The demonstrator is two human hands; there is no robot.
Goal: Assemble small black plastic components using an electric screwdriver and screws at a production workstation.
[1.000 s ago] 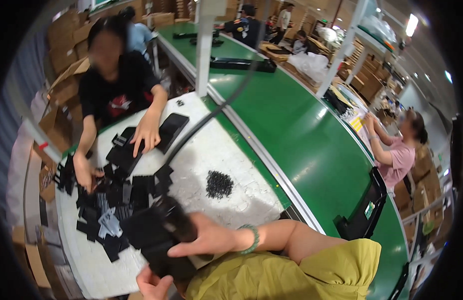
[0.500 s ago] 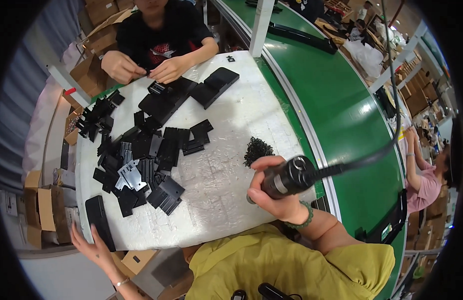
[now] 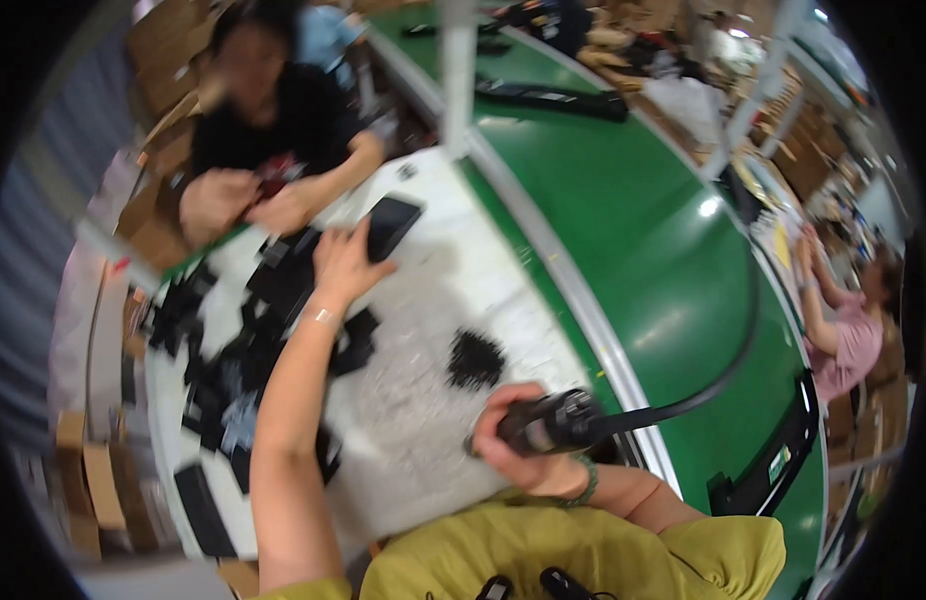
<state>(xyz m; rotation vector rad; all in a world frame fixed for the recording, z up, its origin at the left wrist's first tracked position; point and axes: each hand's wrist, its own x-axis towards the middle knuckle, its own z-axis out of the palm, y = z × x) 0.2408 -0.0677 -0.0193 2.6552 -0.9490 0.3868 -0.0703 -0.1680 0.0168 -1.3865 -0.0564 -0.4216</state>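
The pile of small black pieces (image 3: pixel 476 360) lies on the white work surface (image 3: pixel 415 300), and everything else sits around it. Just on the wearer's side of the pile, the right hand (image 3: pixel 518 448) is wrapped around a black cylindrical tool (image 3: pixel 555 422), whose black cable (image 3: pixel 655 414) curves off to the right of the pile. Beyond the pile and to its left, the left hand (image 3: pixel 343 265) has its fingers spread, with the fingertips at a flat black panel (image 3: pixel 395 225); blur hides whether it is gripping or merely touching that panel, so I cannot tell. Left of the pile, past the left forearm, is a jumble of black plates (image 3: pixel 208 372), and farther left and nearer the wearer lies a long black piece (image 3: pixel 204 510). Across from the pile, beyond the panel, a co-worker (image 3: pixel 268 125) holds both hands close together. Right of the pile runs a green conveyor belt (image 3: pixel 633 200)
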